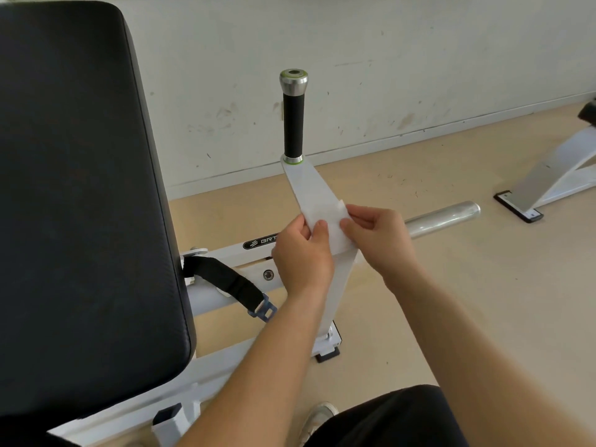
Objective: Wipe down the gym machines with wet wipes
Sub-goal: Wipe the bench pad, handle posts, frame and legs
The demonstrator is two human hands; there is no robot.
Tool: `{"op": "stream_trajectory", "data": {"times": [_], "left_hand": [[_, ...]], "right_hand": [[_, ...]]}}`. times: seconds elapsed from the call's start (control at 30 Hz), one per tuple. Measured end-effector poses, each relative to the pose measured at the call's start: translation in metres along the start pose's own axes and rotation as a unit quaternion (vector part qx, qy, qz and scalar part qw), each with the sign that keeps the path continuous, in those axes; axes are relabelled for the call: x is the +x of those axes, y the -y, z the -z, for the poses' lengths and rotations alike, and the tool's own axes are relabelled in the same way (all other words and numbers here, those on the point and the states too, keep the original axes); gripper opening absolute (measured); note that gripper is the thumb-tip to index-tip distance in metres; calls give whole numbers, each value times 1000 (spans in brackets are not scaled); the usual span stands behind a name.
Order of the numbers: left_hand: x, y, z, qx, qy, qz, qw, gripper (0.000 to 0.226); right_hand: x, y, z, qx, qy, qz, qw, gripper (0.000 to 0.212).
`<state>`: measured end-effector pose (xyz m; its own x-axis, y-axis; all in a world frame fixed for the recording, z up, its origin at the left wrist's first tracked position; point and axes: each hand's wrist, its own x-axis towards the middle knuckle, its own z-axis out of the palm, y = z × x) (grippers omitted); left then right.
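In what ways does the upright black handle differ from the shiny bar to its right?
The handle stands upright, with a black grip and a silver cap; the bar lies nearly level and is bare polished metal. The handle shows in full; the right hand hides the bar's near end. Both are round, and the wipe touches neither.

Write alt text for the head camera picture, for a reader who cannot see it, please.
The left hand and the right hand pinch a white wet wipe over the white metal arm of a gym machine. A black handle with a silver cap stands upright at the arm's far end; a large black pad fills the left side.
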<state>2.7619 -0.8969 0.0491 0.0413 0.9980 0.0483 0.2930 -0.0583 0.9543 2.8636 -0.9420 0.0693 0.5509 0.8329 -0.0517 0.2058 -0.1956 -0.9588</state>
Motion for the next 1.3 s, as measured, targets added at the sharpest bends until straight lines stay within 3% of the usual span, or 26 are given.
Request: {"op": "stream_trajectory", "data": {"times": [0.13, 0.27, 0.5, 0.6, 0.73, 0.83, 1.07, 1.2, 1.3], "left_hand": [[3, -1, 6, 20, -1, -10, 1000, 26], [-8, 5, 23, 7, 4, -11, 1000, 9], [-26, 0, 44, 72, 28, -59, 995, 5], [-31, 0, 55, 14, 44, -93, 995, 11], [-24, -6, 68, -121, 75, -95, 985, 26], [-5, -9, 78, -214, 109, -71, 968, 28], [64, -8, 87, -185, 60, -84, 977, 8], [115, -18, 61, -127, -3, -123, 984, 13], [144, -46, 40, -100, -43, -168, 980, 10]], "right_hand": [[5, -3, -7, -31, -31, 5, 999, 23], [-19, -19, 0, -30, -98, 8, 995, 21], [-46, 5, 8, -154, -176, 78, 969, 16], [-52, 25, 0, -98, -146, 111, 978, 15], [-49, 49, -26, 19, -49, 110, 993, 16], [-40, 60, -46, 52, -42, 127, 990, 13], [2, 73, -73, 4, 61, 160, 985, 32], [32, 76, -68, -138, -13, 152, 979, 36], [47, 67, -53, -154, -57, 136, 977, 33]]}}
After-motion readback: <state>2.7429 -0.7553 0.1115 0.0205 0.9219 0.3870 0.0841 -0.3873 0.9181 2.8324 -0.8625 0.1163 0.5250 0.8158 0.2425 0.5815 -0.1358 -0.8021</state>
